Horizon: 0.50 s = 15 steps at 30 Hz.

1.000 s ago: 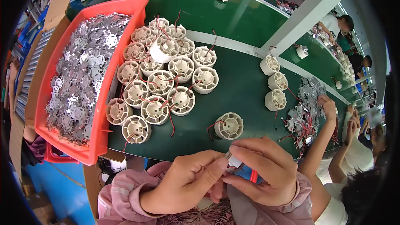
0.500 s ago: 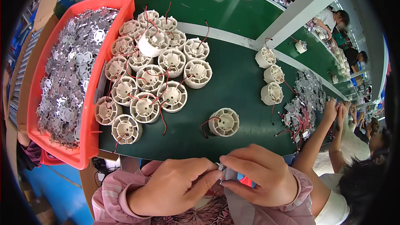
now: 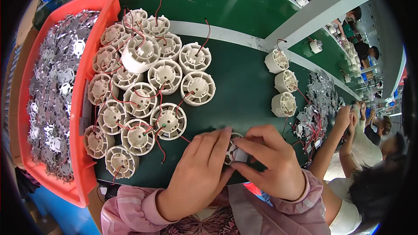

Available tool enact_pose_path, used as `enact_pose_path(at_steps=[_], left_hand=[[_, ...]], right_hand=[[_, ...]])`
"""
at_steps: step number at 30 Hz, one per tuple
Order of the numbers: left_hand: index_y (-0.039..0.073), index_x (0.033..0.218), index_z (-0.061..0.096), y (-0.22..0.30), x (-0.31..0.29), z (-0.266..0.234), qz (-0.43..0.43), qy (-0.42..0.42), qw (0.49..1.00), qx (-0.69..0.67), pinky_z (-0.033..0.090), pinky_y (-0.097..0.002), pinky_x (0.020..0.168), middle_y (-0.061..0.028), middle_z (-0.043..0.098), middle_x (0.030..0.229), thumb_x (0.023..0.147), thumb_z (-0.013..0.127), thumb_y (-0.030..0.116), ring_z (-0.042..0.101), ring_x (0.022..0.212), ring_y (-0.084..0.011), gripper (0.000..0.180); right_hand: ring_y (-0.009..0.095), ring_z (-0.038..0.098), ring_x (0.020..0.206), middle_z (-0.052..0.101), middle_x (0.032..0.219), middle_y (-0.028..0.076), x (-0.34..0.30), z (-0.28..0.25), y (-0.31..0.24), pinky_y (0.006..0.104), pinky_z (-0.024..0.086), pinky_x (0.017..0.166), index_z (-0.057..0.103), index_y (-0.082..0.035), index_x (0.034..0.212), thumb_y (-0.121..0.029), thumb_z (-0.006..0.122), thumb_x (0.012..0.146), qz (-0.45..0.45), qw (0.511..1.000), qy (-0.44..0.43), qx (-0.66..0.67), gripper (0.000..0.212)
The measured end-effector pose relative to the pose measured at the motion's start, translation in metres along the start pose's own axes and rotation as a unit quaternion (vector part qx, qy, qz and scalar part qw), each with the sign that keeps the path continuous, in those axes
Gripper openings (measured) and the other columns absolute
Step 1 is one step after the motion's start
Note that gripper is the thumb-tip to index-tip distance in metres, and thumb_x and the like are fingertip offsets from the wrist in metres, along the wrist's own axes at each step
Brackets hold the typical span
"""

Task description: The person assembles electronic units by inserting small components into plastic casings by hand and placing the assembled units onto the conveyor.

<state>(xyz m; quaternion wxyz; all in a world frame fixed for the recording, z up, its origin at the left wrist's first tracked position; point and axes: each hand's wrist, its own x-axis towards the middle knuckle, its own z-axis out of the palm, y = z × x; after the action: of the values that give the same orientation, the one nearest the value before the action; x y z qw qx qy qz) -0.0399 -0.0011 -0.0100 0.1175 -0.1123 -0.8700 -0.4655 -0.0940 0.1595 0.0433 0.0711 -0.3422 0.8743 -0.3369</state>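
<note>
At the near edge of the table my left hand point(image 3: 198, 163) is curled around one side of a white round plastic housing point(image 3: 235, 135). My right hand point(image 3: 274, 161) pinches a small grey metal plate point(image 3: 240, 155) at the housing's open face, thumb and forefinger bent together. Fingers cover most of both parts, so how far the plate sits in the housing cannot be seen. Left of my hands stands a group of similar white housings point(image 3: 169, 122) with red and dark wires, one stacked on top of the others.
A red bin point(image 3: 82, 156) full of stamped metal plates point(image 3: 58, 87) stands at the left. Three housings point(image 3: 283, 104) line up at the right, beside a pile of metal parts and wires point(image 3: 315, 117). A co-worker's arms point(image 3: 335, 139) reach in there. A grey post point(image 3: 322, 11) rises behind.
Both hands have moved forward from in front of the table edge onto the housing that stood alone, bringing the metal plate to it. The view has shifted slightly.
</note>
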Motion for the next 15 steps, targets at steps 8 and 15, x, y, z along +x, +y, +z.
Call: enact_pose_path(at_steps=[8,15], left_hand=[[-0.004,0.118,0.054,-0.006,-0.007,0.006,-0.013,-0.022,1.0,-0.012,0.046,-0.0398,0.078,-0.0164,0.054,0.109,0.052,0.082,0.012,0.055,0.091,-0.0321,0.073],[-0.002,0.114,0.057,-0.015,-0.006,0.007,0.013,-0.026,0.999,0.018,0.046,-0.0374,0.069,-0.013,0.057,0.103,0.05,0.082,0.019,0.056,0.086,-0.0295,0.072]], right_hand=[[0.024,0.059,0.072,0.059,0.091,0.013,0.0,-0.006,0.002,0.0311,0.049,0.059,0.065,0.003,0.101,-0.001,0.082,0.059,0.009,0.999,-0.036,0.005,0.046],[0.024,0.055,0.068,0.058,0.09,0.013,0.003,-0.008,0.002,0.0319,0.045,0.056,0.065,0.003,0.1,-0.003,0.082,0.058,-0.008,0.998,-0.069,-0.013,0.047]])
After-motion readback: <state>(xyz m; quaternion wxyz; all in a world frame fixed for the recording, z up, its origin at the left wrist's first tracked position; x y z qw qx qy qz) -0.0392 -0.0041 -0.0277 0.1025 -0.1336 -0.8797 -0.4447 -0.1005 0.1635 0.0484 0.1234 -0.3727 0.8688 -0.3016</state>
